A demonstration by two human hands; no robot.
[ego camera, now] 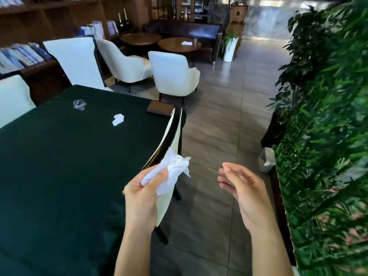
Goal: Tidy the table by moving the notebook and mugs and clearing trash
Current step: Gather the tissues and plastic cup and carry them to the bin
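My left hand grips a crumpled white tissue over the right edge of the dark green table. To its right, above the floor, my right hand is held with fingers loosely curled and holds nothing. Farther back on the table lies a second crumpled tissue. A clear crumpled plastic wrapper rests beyond it to the left. At the table's far right corner lies a brown notebook. No mugs are in view.
A white chair is tucked against the table's right side, just behind my left hand. More white chairs stand at the far end. A white-lined bin sits by the plant wall on the right. Tiled floor lies between.
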